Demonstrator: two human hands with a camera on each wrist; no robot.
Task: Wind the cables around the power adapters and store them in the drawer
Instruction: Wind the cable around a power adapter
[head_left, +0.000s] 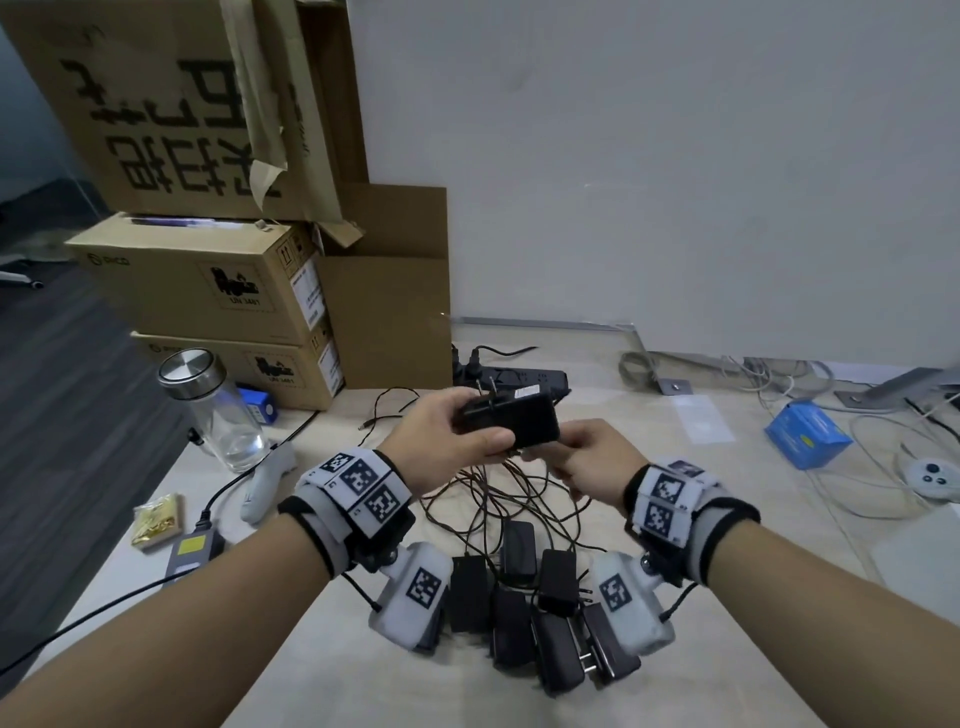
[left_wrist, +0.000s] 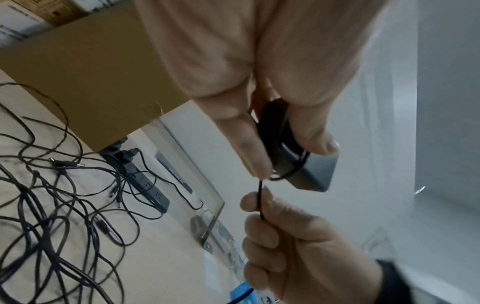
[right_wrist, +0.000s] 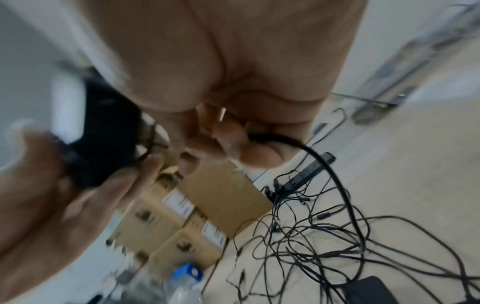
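Note:
My left hand (head_left: 447, 434) grips a black power adapter (head_left: 514, 423) above the table, its plug prongs pointing up. In the left wrist view the thumb and fingers clamp the adapter (left_wrist: 306, 164), with a loop of thin cable round it. My right hand (head_left: 587, 457) sits just right of the adapter and pinches its black cable (left_wrist: 260, 202), which runs down from the adapter. The right wrist view shows the cable (right_wrist: 324, 164) leaving the curled fingers toward the table. Several more black adapters (head_left: 519, 608) lie in a row near me, their cables (head_left: 498, 499) tangled together.
Stacked cardboard boxes (head_left: 218, 291) stand at the back left. A black power strip (head_left: 519, 376) lies behind the hands. A glass bottle (head_left: 218, 410), a white handle-like device (head_left: 265, 483) and a grey power brick (head_left: 189, 551) sit left; a blue box (head_left: 808, 434) and white cables right.

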